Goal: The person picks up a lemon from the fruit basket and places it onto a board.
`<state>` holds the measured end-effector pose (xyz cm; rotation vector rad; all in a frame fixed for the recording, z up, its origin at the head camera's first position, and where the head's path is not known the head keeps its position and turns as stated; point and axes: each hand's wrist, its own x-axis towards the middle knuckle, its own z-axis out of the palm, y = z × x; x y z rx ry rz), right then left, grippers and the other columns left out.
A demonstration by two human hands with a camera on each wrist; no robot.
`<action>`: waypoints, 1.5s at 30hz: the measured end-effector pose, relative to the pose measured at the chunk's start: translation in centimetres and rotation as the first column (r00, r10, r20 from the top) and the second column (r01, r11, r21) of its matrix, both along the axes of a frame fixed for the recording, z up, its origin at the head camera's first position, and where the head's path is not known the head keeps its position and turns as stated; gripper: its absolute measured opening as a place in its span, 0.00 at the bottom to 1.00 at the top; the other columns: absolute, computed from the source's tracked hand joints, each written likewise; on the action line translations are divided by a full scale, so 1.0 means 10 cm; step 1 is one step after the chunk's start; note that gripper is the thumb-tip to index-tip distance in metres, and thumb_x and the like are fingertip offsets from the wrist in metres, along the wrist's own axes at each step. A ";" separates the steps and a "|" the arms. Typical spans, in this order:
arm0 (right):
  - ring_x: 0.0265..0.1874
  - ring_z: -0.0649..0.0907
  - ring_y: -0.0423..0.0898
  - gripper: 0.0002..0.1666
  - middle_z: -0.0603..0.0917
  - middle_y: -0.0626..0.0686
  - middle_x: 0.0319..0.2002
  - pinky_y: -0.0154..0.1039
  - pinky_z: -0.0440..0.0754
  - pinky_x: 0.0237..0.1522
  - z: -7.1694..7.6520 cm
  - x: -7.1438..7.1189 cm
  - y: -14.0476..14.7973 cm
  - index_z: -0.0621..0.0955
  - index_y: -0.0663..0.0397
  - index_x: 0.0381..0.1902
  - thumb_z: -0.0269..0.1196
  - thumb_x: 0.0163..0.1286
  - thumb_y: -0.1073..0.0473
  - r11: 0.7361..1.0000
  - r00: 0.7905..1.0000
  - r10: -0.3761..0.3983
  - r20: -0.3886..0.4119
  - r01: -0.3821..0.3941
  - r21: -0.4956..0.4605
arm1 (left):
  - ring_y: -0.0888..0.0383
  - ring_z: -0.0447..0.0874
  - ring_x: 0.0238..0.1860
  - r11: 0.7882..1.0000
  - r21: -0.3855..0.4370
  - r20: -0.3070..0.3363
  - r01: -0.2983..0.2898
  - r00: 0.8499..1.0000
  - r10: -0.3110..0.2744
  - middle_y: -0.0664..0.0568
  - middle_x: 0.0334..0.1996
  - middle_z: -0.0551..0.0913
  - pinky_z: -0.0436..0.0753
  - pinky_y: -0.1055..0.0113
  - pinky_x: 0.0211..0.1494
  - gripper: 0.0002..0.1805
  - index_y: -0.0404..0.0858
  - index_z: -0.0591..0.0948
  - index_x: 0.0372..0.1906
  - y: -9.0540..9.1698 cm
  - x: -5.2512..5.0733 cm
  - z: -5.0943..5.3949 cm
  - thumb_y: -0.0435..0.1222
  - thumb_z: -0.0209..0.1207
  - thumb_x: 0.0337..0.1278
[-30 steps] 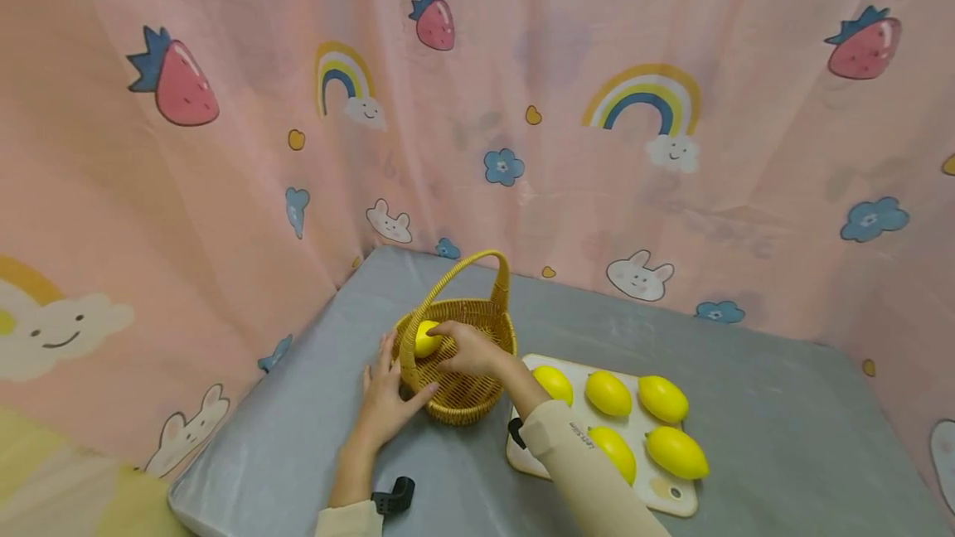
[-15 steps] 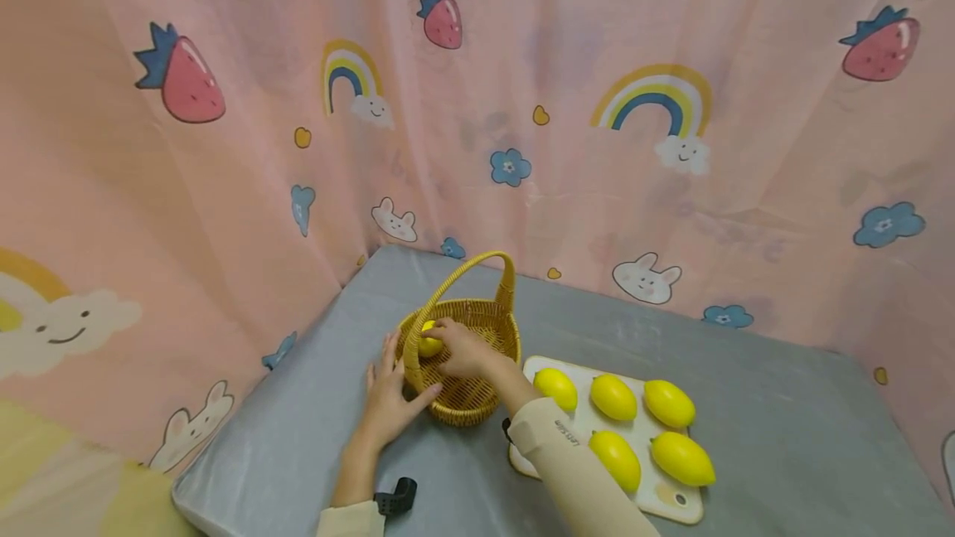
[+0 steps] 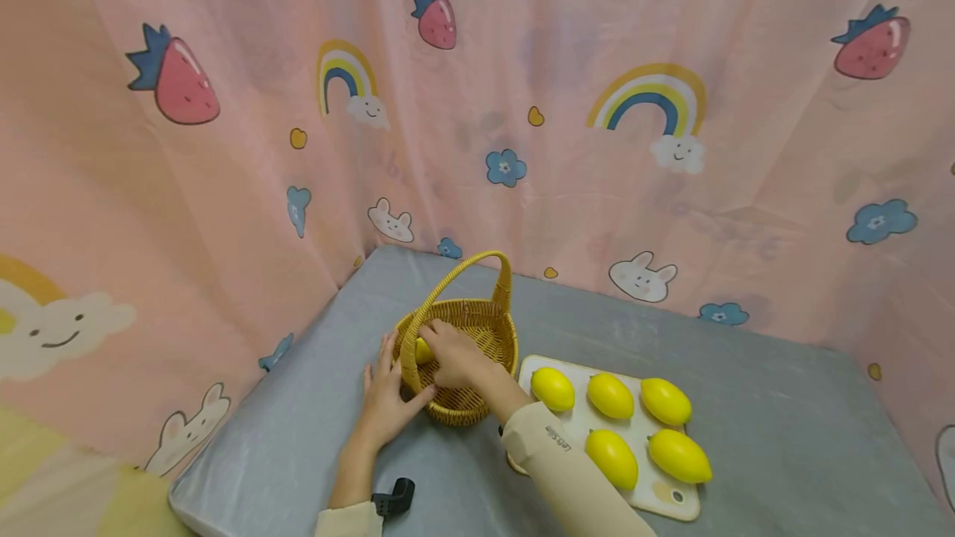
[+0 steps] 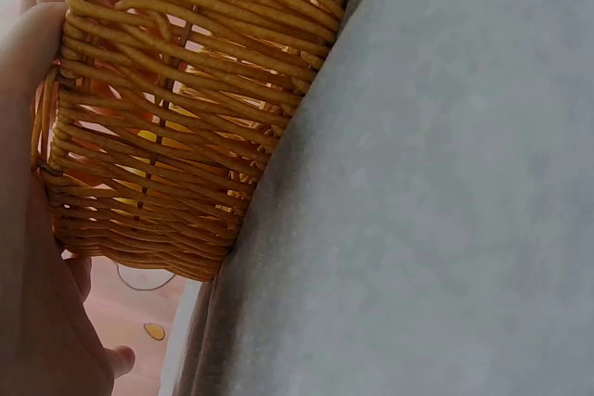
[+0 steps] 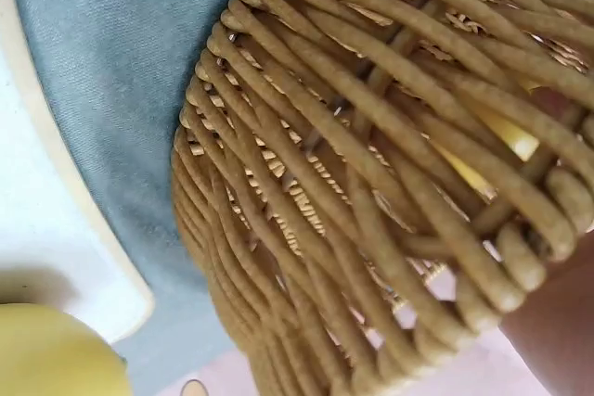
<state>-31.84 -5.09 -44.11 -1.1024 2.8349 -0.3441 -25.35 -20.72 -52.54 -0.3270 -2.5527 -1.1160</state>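
Note:
A woven wicker basket with a tall arched handle stands on the grey surface in the head view. My left hand rests against its left side, fingers spread and fairly straight, thumb by the near rim. Reaching inside is my right hand, its bent fingers holding a lemon low at the left wall. The hand covers part of this lemon. Through the weave, bits of the yellow lemon show in the right wrist view. The left wrist view has the basket wall beside my left hand.
Right of the basket lies a white board bearing several lemons, partly behind my right sleeve. A pink patterned curtain hangs behind and at the sides of the grey surface. The handle arches above my right hand.
My right hand has gone slightly lower into the basket with the lemon, which now shows less. The left hand keeps its place at the basket's side. The head view shifts slightly.

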 end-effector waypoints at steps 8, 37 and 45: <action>0.58 0.75 0.51 0.34 0.73 0.57 0.62 0.44 0.77 0.56 -0.03 0.03 0.05 0.77 0.54 0.64 0.74 0.59 0.59 0.999 0.998 -0.047 -0.047 0.047 0.008 | 0.36 0.41 0.78 1.000 0.003 -0.006 -0.019 1.000 0.019 0.41 0.79 0.46 0.41 0.25 0.66 0.45 0.39 0.65 0.76 0.01 -0.02 -0.01 0.56 0.64 0.58; 0.55 0.80 0.49 0.28 0.83 0.56 0.57 0.42 0.78 0.54 -0.06 0.12 0.25 0.81 0.62 0.60 0.72 0.61 0.64 0.981 0.962 0.048 0.269 0.006 -0.195 | 0.33 0.41 0.77 1.000 -0.010 -0.012 -0.011 1.000 0.010 0.40 0.79 0.46 0.41 0.26 0.66 0.49 0.35 0.60 0.77 0.01 0.00 -0.03 0.55 0.65 0.58; 0.44 0.81 0.47 0.29 0.84 0.56 0.53 0.40 0.79 0.42 0.05 0.14 0.47 0.81 0.62 0.59 0.73 0.60 0.59 0.914 0.983 -0.057 0.173 0.121 -0.386 | 0.33 0.41 0.77 1.000 -0.016 -0.021 -0.014 1.000 0.013 0.40 0.79 0.46 0.42 0.24 0.65 0.48 0.41 0.60 0.78 0.01 -0.02 -0.03 0.55 0.65 0.58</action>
